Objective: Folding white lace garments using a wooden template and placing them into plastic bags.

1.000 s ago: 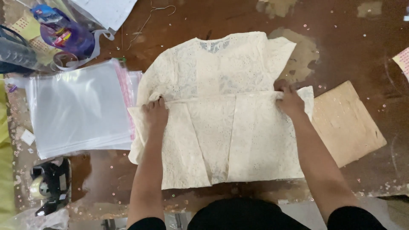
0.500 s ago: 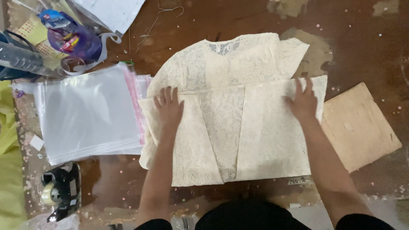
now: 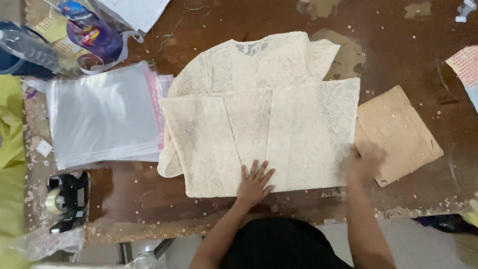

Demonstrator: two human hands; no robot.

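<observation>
A cream lace garment (image 3: 264,114) lies flat on the brown wooden table (image 3: 398,40), its lower half folded up over the body. My left hand (image 3: 255,182) rests flat, fingers spread, on the garment's near edge at the middle. My right hand (image 3: 365,162) is blurred at the garment's near right corner, beside a square of brown cardboard (image 3: 398,133); whether it grips the cloth I cannot tell.
A stack of clear plastic bags (image 3: 102,114) with a pink strip lies left of the garment. A tape dispenser (image 3: 64,199) sits at the near left. A purple bottle (image 3: 94,32), a clear bottle and papers crowd the far left. Yellow cloth (image 3: 10,129) hangs at the left edge.
Both hands slid from the fold line at the garment's middle down to its near edge; the left hand moved toward the centre, the right to the near right corner.
</observation>
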